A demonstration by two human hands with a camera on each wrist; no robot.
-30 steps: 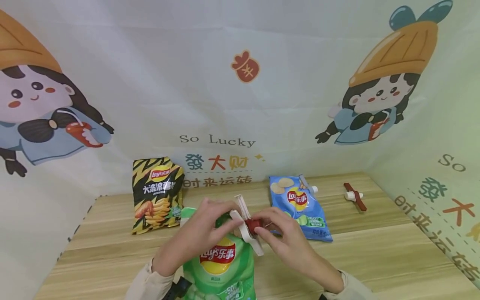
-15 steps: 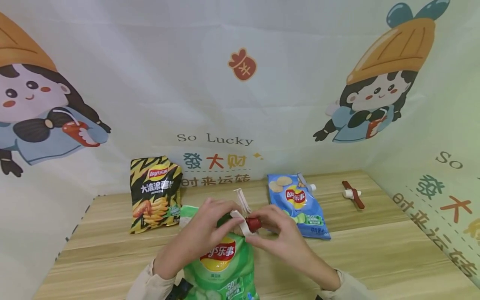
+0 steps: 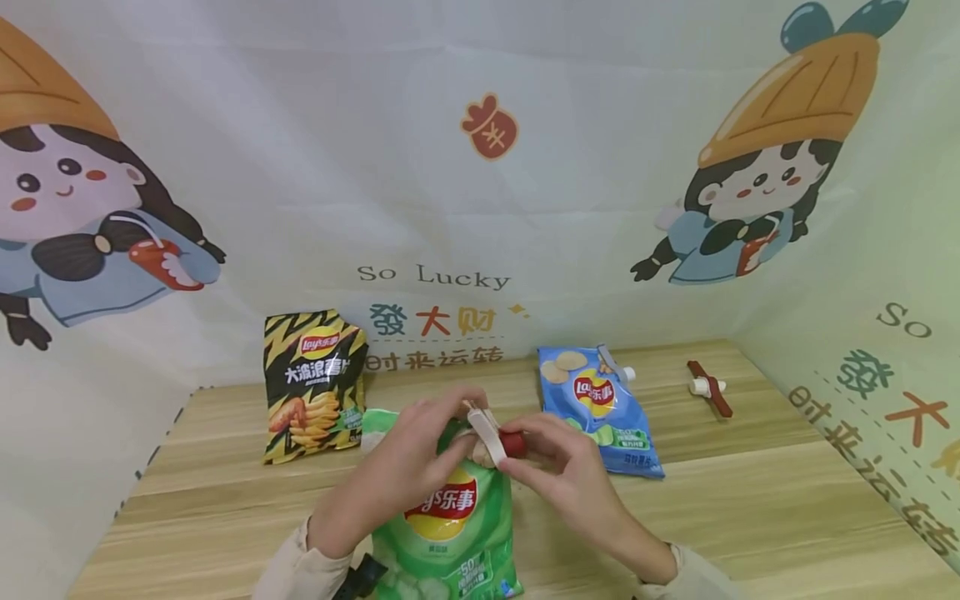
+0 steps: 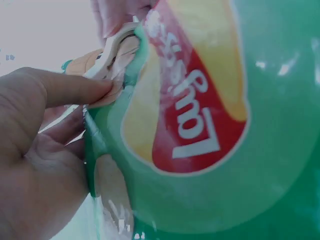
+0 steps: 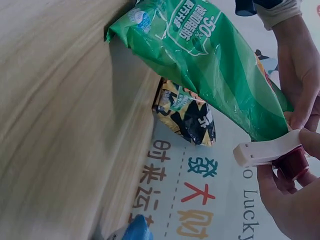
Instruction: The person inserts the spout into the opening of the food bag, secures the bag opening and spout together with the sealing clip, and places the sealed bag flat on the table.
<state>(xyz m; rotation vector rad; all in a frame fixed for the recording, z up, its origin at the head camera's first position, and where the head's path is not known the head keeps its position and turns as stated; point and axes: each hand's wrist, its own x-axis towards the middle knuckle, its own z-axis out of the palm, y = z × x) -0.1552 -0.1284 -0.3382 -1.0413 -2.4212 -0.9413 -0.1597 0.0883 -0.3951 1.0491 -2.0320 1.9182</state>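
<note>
A green Lay's chip bag (image 3: 450, 533) stands upright at the front, its top corner gathered between both hands. My left hand (image 3: 401, 454) pinches that top edge; in the left wrist view its thumb (image 4: 85, 90) presses on the bag right beside a white bag clip (image 4: 112, 50). The clip (image 3: 489, 435) lies along the bag's edge and carries a dark red cap (image 5: 292, 162). On the right side, my right hand (image 3: 566, 467) holds the clip by its cap, thumb at the white arm's lower end. The clip's rear arm is mostly hidden.
A black-and-yellow chip bag (image 3: 315, 387) leans on the printed backdrop at the back left. At the back right lies a blue chip bag (image 3: 600, 417) with a grey clip (image 3: 615, 364) on its corner. Further right is a red clip with a white cap (image 3: 709, 388).
The clip's white arms stood spread in a V a second ago and are now close together at the bag's edge. The left fingers have moved up to the clip's upper end.
</note>
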